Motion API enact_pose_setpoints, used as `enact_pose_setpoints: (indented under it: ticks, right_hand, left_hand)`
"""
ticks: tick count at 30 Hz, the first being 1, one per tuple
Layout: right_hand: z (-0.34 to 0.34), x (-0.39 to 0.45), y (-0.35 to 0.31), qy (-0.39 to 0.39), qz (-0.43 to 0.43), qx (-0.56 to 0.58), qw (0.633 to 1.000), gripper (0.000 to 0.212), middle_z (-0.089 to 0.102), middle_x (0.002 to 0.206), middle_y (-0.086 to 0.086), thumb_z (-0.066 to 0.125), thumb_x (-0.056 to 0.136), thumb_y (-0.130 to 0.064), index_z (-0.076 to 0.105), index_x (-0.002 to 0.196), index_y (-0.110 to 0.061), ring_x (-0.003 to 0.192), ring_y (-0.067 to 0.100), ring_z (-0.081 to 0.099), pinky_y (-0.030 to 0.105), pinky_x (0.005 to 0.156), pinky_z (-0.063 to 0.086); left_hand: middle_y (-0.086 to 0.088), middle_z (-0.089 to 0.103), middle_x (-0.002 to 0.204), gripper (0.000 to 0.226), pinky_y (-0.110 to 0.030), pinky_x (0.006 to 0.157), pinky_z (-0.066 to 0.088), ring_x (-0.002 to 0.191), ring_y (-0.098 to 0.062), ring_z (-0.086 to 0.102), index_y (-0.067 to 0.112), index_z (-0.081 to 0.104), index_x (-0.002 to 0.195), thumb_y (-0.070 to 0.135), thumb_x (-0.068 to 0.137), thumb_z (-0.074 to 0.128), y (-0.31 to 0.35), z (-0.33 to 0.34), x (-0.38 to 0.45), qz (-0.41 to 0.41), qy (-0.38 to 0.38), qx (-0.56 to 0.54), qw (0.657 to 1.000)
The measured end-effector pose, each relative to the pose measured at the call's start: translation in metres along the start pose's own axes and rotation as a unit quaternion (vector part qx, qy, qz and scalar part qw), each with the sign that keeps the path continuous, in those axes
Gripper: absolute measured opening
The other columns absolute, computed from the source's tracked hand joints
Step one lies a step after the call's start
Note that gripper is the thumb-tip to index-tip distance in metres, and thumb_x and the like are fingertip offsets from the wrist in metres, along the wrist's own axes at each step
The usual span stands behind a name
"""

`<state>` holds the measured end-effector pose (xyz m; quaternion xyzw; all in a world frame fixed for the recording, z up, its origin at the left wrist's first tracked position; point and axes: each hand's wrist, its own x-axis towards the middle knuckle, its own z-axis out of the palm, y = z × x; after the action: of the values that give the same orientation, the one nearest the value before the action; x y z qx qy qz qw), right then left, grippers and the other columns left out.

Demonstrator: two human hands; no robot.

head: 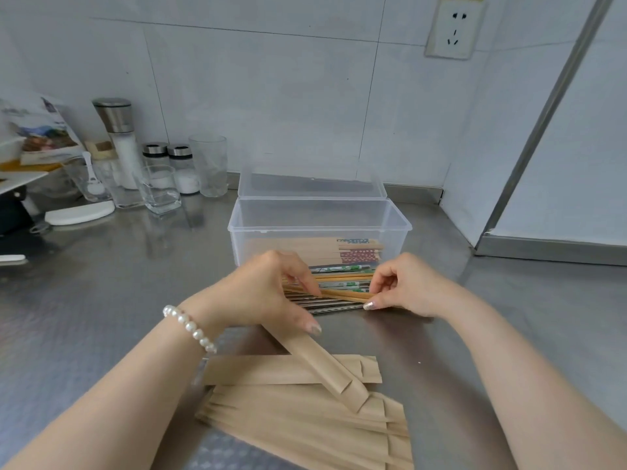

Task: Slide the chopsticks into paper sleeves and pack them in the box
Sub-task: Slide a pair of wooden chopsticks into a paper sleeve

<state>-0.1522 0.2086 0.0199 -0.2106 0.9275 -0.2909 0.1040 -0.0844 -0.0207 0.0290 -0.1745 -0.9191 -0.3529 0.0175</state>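
- A pair of wooden chopsticks (342, 294) lies across the loose pile of chopsticks (334, 283) on the steel counter (101, 300), just in front of the clear box (319, 228).
- The right hand (403, 286) pinches one end of the pair between thumb and fingertips; the left hand (268, 293) touches the other end with curled fingers while its thumb clamps a paper sleeve (322, 364) against the palm.
- The step looks like picking a pair for sleeving; next, the tips must be lined up with the sleeve's open end, which points toward the person.
- The box, lid open, already holds some sleeved pairs (353, 251).
- A stack of spare sleeves (305, 418) lies nearest the person.
- Glasses and shakers (163, 174) stand well off to the left, clear of the work.
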Motion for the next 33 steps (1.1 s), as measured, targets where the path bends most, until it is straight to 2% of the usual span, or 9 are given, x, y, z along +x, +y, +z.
enact_pose_setpoints:
  ticks: [3,7,13,16,19,22,24,28,33]
  right_hand:
    - [-0.001,0.002,0.002,0.028,-0.002,0.019,0.999,0.020,0.054,0.061,-0.007,0.079,0.071,-0.015,0.062,0.063,-0.022,0.054,0.004,0.045,0.014,0.053,0.036]
    - [-0.003,0.002,0.004,0.049,-0.010,0.024,0.998,0.022,0.052,0.059,-0.007,0.079,0.071,-0.015,0.061,0.061,-0.021,0.054,0.005,0.044,0.017,0.053,0.034]
    - [-0.001,0.005,0.005,0.078,-0.019,0.024,0.997,0.023,0.054,0.063,-0.004,0.076,0.074,-0.009,0.060,0.062,-0.021,0.058,0.010,0.045,0.023,0.060,0.039]
    - [-0.003,0.005,0.005,0.112,-0.027,0.050,0.992,0.025,0.055,0.063,-0.003,0.073,0.076,-0.006,0.059,0.062,-0.021,0.060,0.011,0.047,0.025,0.062,0.042]
    - [-0.007,0.004,0.003,0.135,-0.039,0.100,0.985,0.023,0.054,0.060,-0.001,0.068,0.080,-0.003,0.057,0.066,-0.019,0.058,0.014,0.049,0.031,0.064,0.045]
    - [-0.011,-0.002,-0.005,0.135,-0.063,0.139,0.979,0.020,0.046,0.044,-0.012,0.063,0.085,-0.010,0.055,0.070,-0.018,0.044,0.002,0.039,0.018,0.052,0.034]
    - [-0.013,-0.008,-0.016,0.098,-0.064,0.210,0.971,0.012,0.047,0.041,-0.014,0.061,0.086,-0.018,0.058,0.075,-0.016,0.037,0.000,0.036,0.010,0.045,0.028]
    - [-0.010,-0.018,-0.030,-0.015,-0.044,0.287,0.957,0.034,0.036,0.046,-0.009,0.065,0.065,-0.040,0.066,0.079,-0.009,0.043,0.007,0.021,0.021,0.046,0.013]
    - [-0.005,-0.014,-0.028,-0.064,-0.019,0.294,0.953,0.013,0.034,0.056,0.004,0.065,0.081,-0.004,0.066,0.069,-0.008,0.043,0.009,0.023,0.018,0.040,0.017]
  left_hand:
    - [0.020,0.054,0.097,0.049,-0.019,0.094,0.031,0.099,0.006,0.044,0.036,0.067,0.088,0.045,0.045,0.087,0.007,0.006,-0.002,0.038,-0.081,0.060,0.994]
    - [0.021,0.049,0.106,0.046,-0.026,0.097,0.023,0.110,-0.001,0.037,0.045,0.058,0.088,0.037,0.053,0.086,0.010,0.007,-0.003,0.030,-0.144,0.133,0.980]
    - [0.016,0.054,0.097,0.033,-0.039,0.099,0.032,0.098,0.003,0.046,0.042,0.065,0.075,0.032,0.051,0.085,0.003,0.010,-0.002,0.043,-0.172,0.102,0.979]
    - [0.014,0.060,0.090,0.021,-0.042,0.096,0.037,0.091,-0.001,0.053,0.039,0.067,0.070,0.039,0.053,0.078,-0.002,0.008,0.000,0.031,-0.163,0.045,0.985]
    - [0.000,0.068,0.081,0.011,-0.036,0.084,0.048,0.077,-0.009,0.060,0.025,0.069,0.069,0.026,0.067,0.079,-0.002,-0.001,-0.002,0.010,-0.130,-0.018,0.991]
    - [-0.006,0.066,0.069,0.011,-0.028,0.065,0.048,0.063,-0.009,0.056,0.018,0.066,0.068,0.015,0.074,0.075,-0.005,-0.008,-0.001,-0.008,-0.066,-0.070,0.995]
    - [0.000,0.063,0.064,0.013,-0.019,0.058,0.044,0.057,-0.005,0.052,0.018,0.064,0.068,0.013,0.076,0.072,-0.006,-0.008,-0.001,-0.015,-0.031,-0.095,0.995]
    - [0.001,0.061,0.062,0.008,-0.019,0.048,0.044,0.050,-0.005,0.050,0.014,0.064,0.075,0.010,0.082,0.066,-0.001,0.000,0.001,-0.015,-0.002,-0.132,0.991]
    - [-0.006,0.058,0.066,0.007,-0.022,0.049,0.044,0.053,-0.006,0.047,0.016,0.066,0.080,0.010,0.084,0.064,0.001,0.003,0.002,-0.011,0.017,-0.149,0.989]
